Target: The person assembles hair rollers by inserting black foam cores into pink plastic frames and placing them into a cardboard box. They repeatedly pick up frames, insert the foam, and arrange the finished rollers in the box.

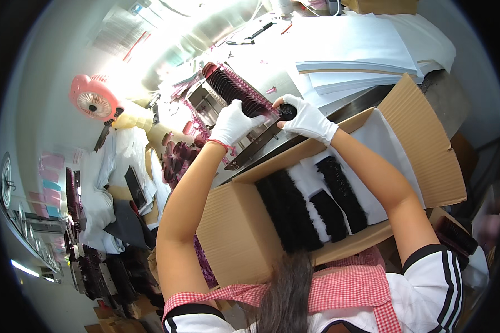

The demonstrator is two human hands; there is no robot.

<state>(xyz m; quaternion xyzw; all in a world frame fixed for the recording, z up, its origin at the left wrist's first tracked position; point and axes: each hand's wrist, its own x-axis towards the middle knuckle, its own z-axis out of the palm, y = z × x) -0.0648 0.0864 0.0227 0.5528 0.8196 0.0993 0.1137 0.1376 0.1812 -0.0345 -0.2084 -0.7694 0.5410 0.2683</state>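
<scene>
My right hand (308, 118) fingers pinch a black bundle (286, 111); left hand (234, 123) grips the comb rack (240, 93); box (239, 233) at frame centre partly filled.

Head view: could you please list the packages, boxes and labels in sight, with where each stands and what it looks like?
Open cardboard box: brown, flaps spread, right before the person, lined with white paper and dark fuzzy rolls.
Clear plastic bags: far left on the bench, flat, see-through, with red strips.
White sheet stack: far right, flat rectangles.
Pink and blue labels: left edge, small rectangles.
Left hand and right hand: white-gloved, beyond the box, right holding a small black piece.
</scene>
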